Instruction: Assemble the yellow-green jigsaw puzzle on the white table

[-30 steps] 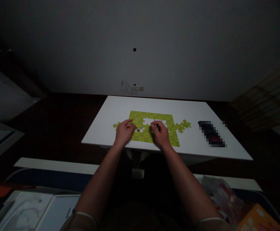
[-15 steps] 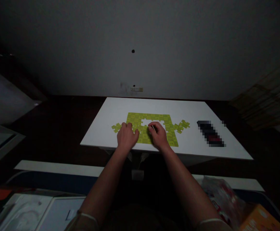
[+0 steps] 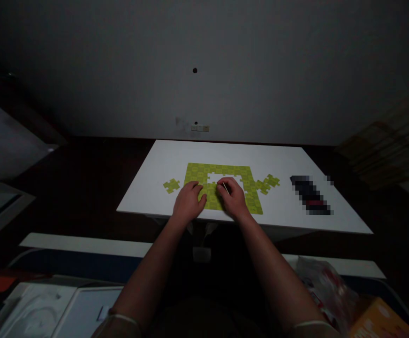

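A yellow-green jigsaw puzzle [image 3: 218, 168] lies flat on the white table, with a gap in its middle where the white surface shows. My left hand [image 3: 187, 203] rests on its left side, fingers stretched out and thumb apart, holding nothing. Over the puzzle, by the lower right of the gap, my right hand [image 3: 234, 198] is closed in a pinch. Between its fingers is a puzzle piece [image 3: 226, 188], seen edge-on as a thin pale line. Loose puzzle pieces [image 3: 171, 186] lie left of the puzzle, and another small cluster of pieces [image 3: 268, 183] sits to its right.
Toward the right of the white table [image 3: 261, 157] lies a dark, pixelated object [image 3: 310, 195]. An open white box [image 3: 42, 305] is at lower left. A clear plastic bag [image 3: 326, 291] and an orange box [image 3: 383, 321] are at lower right. A wall stands behind the table.
My left hand has slid a little to the right, uncovering more of the loose pieces at the left. My right hand keeps its pinch and has hardly moved. The view has shifted slightly.
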Motion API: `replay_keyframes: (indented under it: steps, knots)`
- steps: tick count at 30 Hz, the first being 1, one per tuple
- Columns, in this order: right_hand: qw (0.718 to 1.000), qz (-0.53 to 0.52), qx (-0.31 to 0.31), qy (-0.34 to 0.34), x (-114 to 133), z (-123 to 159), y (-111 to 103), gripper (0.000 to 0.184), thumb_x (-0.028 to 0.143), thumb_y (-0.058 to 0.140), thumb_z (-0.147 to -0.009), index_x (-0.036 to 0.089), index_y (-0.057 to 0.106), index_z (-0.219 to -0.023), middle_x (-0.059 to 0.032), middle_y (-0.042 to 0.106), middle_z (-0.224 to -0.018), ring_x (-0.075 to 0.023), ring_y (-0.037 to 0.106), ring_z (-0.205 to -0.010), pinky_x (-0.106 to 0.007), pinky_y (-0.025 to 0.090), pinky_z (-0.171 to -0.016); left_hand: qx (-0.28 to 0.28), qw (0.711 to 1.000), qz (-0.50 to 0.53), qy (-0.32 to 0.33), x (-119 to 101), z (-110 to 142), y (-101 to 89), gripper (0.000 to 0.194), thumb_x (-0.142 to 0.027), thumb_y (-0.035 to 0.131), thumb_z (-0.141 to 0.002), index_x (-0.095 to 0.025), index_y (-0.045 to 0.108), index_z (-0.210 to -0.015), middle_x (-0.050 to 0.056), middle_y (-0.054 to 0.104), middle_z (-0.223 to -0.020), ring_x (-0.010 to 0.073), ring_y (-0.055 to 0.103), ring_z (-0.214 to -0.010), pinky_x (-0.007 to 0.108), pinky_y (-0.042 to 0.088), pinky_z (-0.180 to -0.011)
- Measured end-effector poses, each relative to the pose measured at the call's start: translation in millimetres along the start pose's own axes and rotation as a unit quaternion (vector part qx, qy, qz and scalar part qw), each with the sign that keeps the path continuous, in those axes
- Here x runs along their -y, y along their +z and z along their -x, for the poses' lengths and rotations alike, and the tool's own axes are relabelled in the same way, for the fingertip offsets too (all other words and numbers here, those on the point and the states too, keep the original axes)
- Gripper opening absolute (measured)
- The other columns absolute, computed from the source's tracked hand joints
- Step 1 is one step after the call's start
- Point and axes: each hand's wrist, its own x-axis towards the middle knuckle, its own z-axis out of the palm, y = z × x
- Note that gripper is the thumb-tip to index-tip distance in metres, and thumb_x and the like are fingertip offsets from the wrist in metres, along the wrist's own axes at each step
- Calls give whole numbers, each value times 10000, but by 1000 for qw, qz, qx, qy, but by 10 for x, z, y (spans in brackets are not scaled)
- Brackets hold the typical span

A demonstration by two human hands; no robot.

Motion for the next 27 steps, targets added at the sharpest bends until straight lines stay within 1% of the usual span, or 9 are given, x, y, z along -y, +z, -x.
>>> replay_keyframes:
  steps: [4,9,14,20,24,27]
  knots:
    - [1000,4,2,0,-6,7,4,120,404,697,-992,292,738,-1001,-63,765,-1063,-299,712,-1051,-480,578,-1002,-9,1000,20,-10,14,13,20,337,-316,709,-1051,-187,810,-1345,189,736,-1480,360,681,-1434,510,548,-1273]
    - [1000,4,5,-4,-12,16,4,105,381,704,-987,286,743,-1004,-64,765,-1077,-294,713,-1061,-478,568,-1019,-8,999,33,-22,23,6,51,356,-275,682,-1059,-134,796,-1365,227,726,-1532,371,660,-1490,534,506,-1323]
    - [1000,4,9,-13,-10,17,0,113,390,712,-991,282,747,-1002,-59,763,-1064,-294,712,-1047,-481,567,-1014,-3,1000,22,-12,35,-8,54,354,-249,651,-1076,-114,799,-1368,231,722,-1572,370,644,-1526,542,479,-1344]
    - [1000,17,14,-9,0,23,-3,119,399,713,-990,286,747,-1004,-65,768,-1072,-296,714,-1048,-488,577,-1017,-1,999,32,-17,36,-21,22,331,-262,675,-1064,-172,827,-1343,194,739,-1569,374,655,-1508,563,493,-1327]
    - [1000,13,15,-15,3,21,-2,116,396,714,-990,286,750,-1001,-67,769,-1066,-297,717,-1046,-489,579,-1011,-2,999,39,-20,30,-28,9,332,-270,694,-1054,-162,837,-1334,203,749,-1548,381,659,-1502,561,499,-1321]
    - [1000,13,17,-13,2,18,-3,121,403,712,-992,289,749,-1000,-68,771,-1072,-298,718,-1050,-493,580,-1019,-5,999,42,-25,28,-29,12,306,-269,712,-1046,-185,844,-1308,185,756,-1539,377,664,-1494,562,501,-1319]
